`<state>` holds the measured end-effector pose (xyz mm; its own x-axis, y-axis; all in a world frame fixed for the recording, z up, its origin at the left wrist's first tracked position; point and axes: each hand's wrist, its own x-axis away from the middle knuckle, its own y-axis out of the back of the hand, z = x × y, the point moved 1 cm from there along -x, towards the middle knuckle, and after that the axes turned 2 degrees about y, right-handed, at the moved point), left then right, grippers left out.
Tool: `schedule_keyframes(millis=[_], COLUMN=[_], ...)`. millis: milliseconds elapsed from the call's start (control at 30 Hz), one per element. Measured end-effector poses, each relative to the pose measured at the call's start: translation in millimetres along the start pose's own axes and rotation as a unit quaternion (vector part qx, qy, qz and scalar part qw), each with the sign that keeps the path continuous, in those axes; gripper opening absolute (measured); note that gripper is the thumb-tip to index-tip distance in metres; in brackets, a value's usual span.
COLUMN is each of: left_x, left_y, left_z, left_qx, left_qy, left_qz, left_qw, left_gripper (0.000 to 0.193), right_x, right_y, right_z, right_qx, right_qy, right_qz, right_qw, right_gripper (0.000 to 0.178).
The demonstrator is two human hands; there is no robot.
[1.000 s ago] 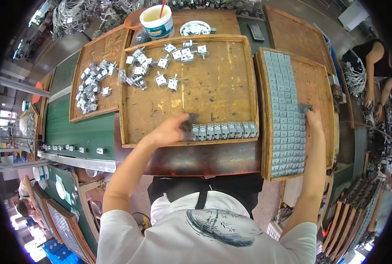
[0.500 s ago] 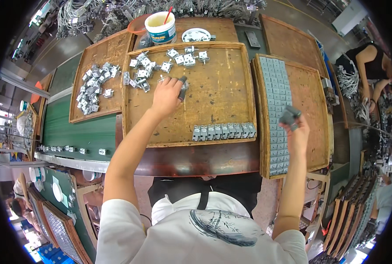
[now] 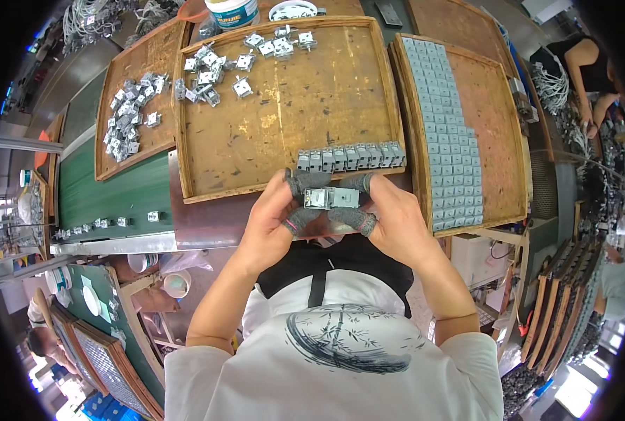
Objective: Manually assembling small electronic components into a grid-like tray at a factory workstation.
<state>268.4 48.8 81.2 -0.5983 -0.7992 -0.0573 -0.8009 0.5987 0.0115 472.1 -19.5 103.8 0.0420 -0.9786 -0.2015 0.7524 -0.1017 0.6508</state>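
Note:
In front of the near tray edge, my two hands meet, with dark grey covers on the thumbs and fingertips. My left hand (image 3: 267, 224) is closed, pinching a silver metal mechanism block (image 3: 317, 198) between thumb and fingers. Pinched likewise in my right hand (image 3: 402, 219) is a plain grey box-shaped housing (image 3: 345, 198). The two pieces touch end to end; whether one sits inside the other I cannot tell. Just beyond my fingers stands a row of grey housings (image 3: 351, 157) along the front of the wooden tray (image 3: 291, 126).
Loose metal blocks (image 3: 206, 72) lie at the tray's far left, and more (image 3: 129, 116) fill another tray further left. Rows of grey housings (image 3: 442, 133) cover the left side of the right-hand tray (image 3: 498, 140). Small parts sit on the green belt (image 3: 116, 189). A co-worker (image 3: 586, 77) is at far right.
My left hand has come back from the middle of the tray, and my right hand has swung in from the right-hand tray with a grey piece. The view has shifted downward.

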Motion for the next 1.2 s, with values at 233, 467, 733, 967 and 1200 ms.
schedule_keyframes(millis=[233, 467, 733, 967, 1200], left_x=[10.8, 13.8, 5.8, -4.0, -12.9], left_y=[-9.1, -38.6, -36.3, -36.3, -27.2], left_z=[-2.4, 12.8, 26.1, 29.6, 34.1], left_qx=[0.012, -0.12, -0.154, -0.236, -0.288], left_qy=[0.035, 0.026, -0.026, -0.115, -0.137], left_qz=[0.028, -0.008, -0.04, 0.011, 0.089], left_qw=[0.999, 0.992, 0.987, 0.965, 0.943], left_gripper=[0.049, 0.06, 0.077, 0.074, 0.066], right_x=[6.4, 12.4, 8.3, 10.5, 7.7], right_y=[1.9, -18.7, -14.0, -22.0, -7.1], right_z=[12.3, -6.4, 2.7, -32.6, -48.1], right_qx=[0.079, 0.175, 0.018, -0.108, -0.05], right_qy=[0.063, 0.098, -0.057, -0.074, -0.083], right_qz=[-0.018, -0.053, 0.026, 0.1, 0.174], right_qw=[0.995, 0.978, 0.998, 0.986, 0.98], right_gripper=[0.027, 0.028, 0.033, 0.043, 0.037])
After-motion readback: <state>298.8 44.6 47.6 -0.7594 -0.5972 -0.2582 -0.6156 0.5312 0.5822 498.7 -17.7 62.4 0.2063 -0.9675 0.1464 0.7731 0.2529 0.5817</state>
